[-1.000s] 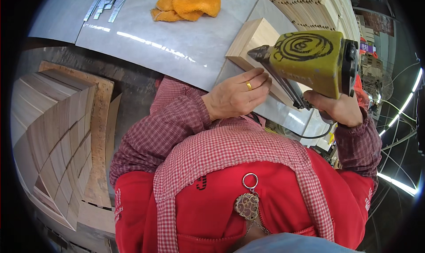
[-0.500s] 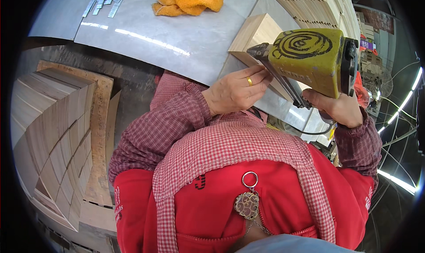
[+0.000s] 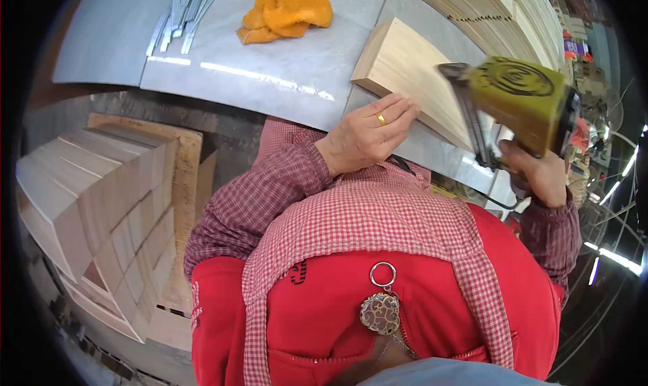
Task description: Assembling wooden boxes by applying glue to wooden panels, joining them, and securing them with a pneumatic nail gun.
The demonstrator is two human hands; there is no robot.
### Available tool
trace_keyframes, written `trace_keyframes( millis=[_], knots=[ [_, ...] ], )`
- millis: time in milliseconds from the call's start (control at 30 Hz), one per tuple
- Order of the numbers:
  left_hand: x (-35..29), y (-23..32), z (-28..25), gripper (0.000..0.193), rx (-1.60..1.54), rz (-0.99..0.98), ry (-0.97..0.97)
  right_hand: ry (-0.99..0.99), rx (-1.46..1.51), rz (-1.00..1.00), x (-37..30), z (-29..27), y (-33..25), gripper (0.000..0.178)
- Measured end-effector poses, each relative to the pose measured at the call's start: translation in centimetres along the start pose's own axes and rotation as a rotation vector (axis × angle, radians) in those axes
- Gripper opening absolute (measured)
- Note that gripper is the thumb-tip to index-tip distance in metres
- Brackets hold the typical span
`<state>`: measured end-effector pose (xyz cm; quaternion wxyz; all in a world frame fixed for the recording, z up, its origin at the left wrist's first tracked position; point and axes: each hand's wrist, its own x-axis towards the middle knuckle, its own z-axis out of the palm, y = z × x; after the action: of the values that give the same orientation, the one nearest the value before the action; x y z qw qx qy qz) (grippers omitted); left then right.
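Observation:
A pale, flat wooden box [image 3: 405,68] lies at a slant on the worktable. At its near edge, the fingers of my left hand [image 3: 371,133] are pressed together against the wood; a gold ring shows on one finger. My right hand [image 3: 540,173] is wrapped round the handle of a yellow-green nail gun [image 3: 520,95], blurred by motion. The gun hangs off the box's right end, its dark nose and magazine apart from the wood. A dark hose runs near the gun's lower end.
Strips of metal staples or nails [image 3: 185,11] and an orange cloth [image 3: 287,11] lie on the grey worktable [image 3: 250,62]. Pale wooden pieces stand in a stack [image 3: 486,11] at the back right. More stacked wooden boxes [image 3: 101,203] are at the lower left beside a board [image 3: 185,176].
My right hand has pulled the nail gun to the right and away from the box's near left corner. My left hand stays at the box's near edge.

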<state>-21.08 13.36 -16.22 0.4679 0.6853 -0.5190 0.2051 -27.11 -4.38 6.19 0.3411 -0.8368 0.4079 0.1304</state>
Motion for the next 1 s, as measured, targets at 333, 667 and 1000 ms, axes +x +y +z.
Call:
trace_keyframes(
  millis=[333,667,1000],
  knots=[
    [9.0,-3.9,0.1,0.062,0.133,-0.022,-0.507,0.580,-0.011,0.043,6.7,-8.6,18.0,0.036],
    [11.0,-2.5,0.1,0.094,0.182,0.048,-0.799,0.730,-0.450,0.299,9.7,-7.2,37.4,0.055],
    [13.4,-1.9,-7.6,0.071,-0.344,-0.711,-0.279,0.929,-0.468,0.105,10.4,-5.0,35.2,0.063]
  ],
)
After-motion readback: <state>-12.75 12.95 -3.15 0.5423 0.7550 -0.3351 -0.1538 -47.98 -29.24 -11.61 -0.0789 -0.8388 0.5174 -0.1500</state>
